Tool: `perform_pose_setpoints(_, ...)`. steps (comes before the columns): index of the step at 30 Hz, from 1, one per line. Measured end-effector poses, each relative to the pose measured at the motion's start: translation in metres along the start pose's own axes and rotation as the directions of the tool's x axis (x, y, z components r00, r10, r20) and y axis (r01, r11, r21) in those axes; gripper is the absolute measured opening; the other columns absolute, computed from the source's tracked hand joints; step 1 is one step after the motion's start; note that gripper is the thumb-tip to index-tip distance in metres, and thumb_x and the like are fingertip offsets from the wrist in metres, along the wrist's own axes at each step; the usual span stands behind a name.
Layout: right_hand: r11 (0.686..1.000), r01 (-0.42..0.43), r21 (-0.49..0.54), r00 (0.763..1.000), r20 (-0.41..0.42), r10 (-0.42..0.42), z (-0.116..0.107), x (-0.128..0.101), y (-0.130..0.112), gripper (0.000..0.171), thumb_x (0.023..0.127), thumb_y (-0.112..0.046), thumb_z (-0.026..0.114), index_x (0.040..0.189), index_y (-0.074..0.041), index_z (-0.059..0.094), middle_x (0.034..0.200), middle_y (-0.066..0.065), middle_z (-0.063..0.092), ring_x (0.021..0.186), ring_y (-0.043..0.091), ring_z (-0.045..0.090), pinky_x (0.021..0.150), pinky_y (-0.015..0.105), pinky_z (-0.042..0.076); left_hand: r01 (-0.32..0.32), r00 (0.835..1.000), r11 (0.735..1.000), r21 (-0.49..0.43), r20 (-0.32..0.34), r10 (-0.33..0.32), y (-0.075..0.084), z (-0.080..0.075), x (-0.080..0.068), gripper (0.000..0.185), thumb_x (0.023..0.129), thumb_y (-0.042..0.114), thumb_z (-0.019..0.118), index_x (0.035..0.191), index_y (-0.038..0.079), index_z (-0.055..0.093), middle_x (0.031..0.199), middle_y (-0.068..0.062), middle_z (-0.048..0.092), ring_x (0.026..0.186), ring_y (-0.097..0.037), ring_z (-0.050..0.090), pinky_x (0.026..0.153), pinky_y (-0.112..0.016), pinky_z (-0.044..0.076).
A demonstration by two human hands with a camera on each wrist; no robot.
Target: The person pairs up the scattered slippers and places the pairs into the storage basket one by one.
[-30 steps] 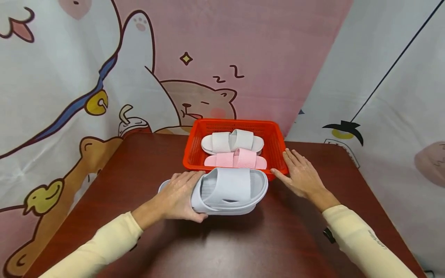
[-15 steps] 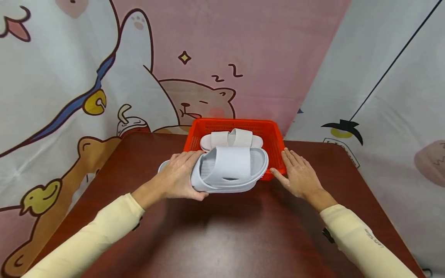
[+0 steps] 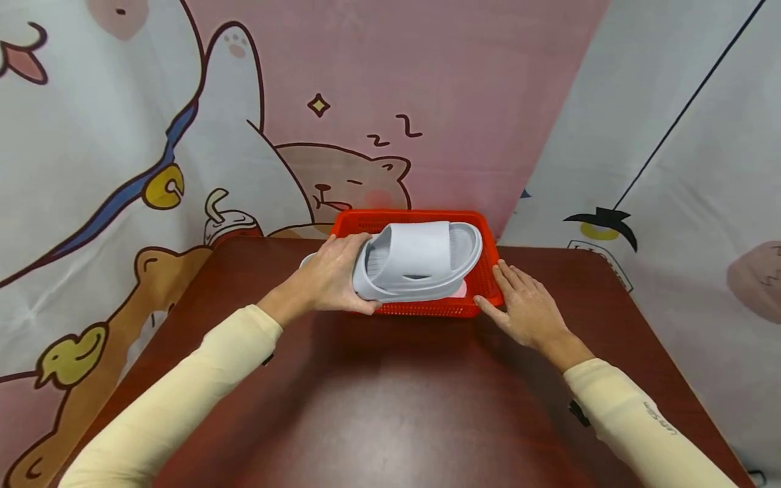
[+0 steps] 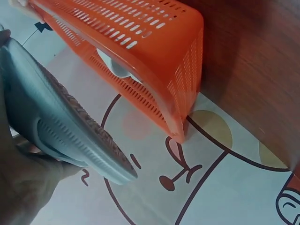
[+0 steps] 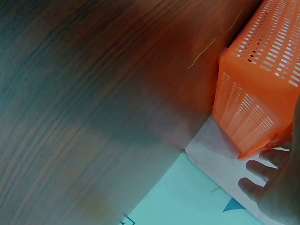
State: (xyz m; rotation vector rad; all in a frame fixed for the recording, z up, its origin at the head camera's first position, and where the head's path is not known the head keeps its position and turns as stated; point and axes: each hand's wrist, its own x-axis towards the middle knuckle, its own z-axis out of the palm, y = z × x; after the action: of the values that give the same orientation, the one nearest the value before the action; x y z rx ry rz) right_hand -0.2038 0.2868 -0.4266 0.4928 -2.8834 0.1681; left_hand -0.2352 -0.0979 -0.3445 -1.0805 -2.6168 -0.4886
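Observation:
My left hand (image 3: 332, 278) grips the heel end of a chunky grey slipper (image 3: 421, 261) and holds it in the air over the red plastic basket (image 3: 439, 310) at the back of the table. The slipper hides most of the basket's inside; only a sliver of pink slipper (image 3: 462, 290) shows under it. The left wrist view shows the slipper's ribbed sole (image 4: 70, 122) beside the basket's slotted wall (image 4: 140, 51). My right hand (image 3: 525, 305) rests flat with straight fingers against the basket's right front corner (image 5: 253, 122).
The dark red wooden table (image 3: 396, 407) stretches toward me in front of the basket. Cartoon-printed cloth backdrops (image 3: 183, 135) hang close behind and on both sides of the table.
My left hand lifted the grey slipper off the table and carried it away from me, over the basket. It now covers the white and pink slippers inside. My right hand stayed at the basket.

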Motion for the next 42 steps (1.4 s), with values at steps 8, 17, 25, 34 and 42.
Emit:
perform_pose_setpoints(8,1.0,-0.015,0.019,1.0,0.003,0.015,0.005,-0.006,-0.001,0.084,0.1,-0.061,0.043,0.155,0.002,0.036,0.159,0.024,0.033,0.14,0.045,0.037,0.113,0.058,0.029,0.021,0.999,1.0,0.012,0.049,-0.022,-0.002,0.013,0.022,0.107,0.065,0.061,0.081,0.145,0.004,0.039,0.133,-0.011,0.055,0.121,-0.03,0.054,0.111,-0.065,0.026)
perform_pose_setpoints(17,0.999,-0.031,-0.019,0.999,-0.017,0.031,0.005,-0.004,0.0,0.085,0.099,-0.065,0.041,0.154,0.0,0.04,0.158,0.022,0.036,0.132,0.045,0.047,0.11,0.058,0.033,-0.003,0.999,0.979,0.206,0.035,-0.004,-0.011,0.023,0.048,0.098,0.061,0.07,0.079,0.136,0.015,0.047,0.124,-0.003,0.065,0.122,-0.026,0.05,0.099,-0.054,0.033)
perform_pose_setpoints(25,0.998,-0.034,-0.056,0.999,0.007,0.035,0.001,-0.001,-0.001,0.086,0.099,-0.067,0.038,0.154,-0.001,0.04,0.158,0.021,0.037,0.123,0.045,0.056,0.109,0.059,0.033,0.017,0.997,0.984,0.176,0.067,-0.029,-0.022,0.036,0.059,0.092,0.065,0.066,0.078,0.135,0.015,0.045,0.12,-0.003,0.065,0.114,-0.025,0.047,0.094,-0.043,0.04)
perform_pose_setpoints(34,0.997,-0.069,-0.029,0.997,0.017,0.07,0.001,0.002,-0.003,0.088,0.098,-0.069,0.036,0.157,-0.003,0.036,0.16,0.02,0.033,0.124,0.045,0.056,0.099,0.059,0.044,0.059,0.988,0.99,0.13,0.135,-0.076,-0.03,0.052,0.072,0.09,0.072,0.065,0.077,0.135,0.013,0.042,0.122,-0.006,0.064,0.112,-0.026,0.05,0.093,-0.039,0.044)
perform_pose_setpoints(42,0.997,-0.062,-0.037,0.998,0.005,0.062,-0.001,0.0,-0.005,0.088,0.097,-0.069,0.039,0.155,-0.003,0.039,0.159,0.019,0.035,0.121,0.042,0.059,0.084,0.055,0.053,0.171,0.954,0.978,0.12,0.228,-0.195,-0.043,0.07,0.086,0.099,0.076,0.064,0.077,0.147,0.01,0.034,0.14,-0.01,0.054,0.119,-0.028,0.048,0.101,-0.042,0.043)
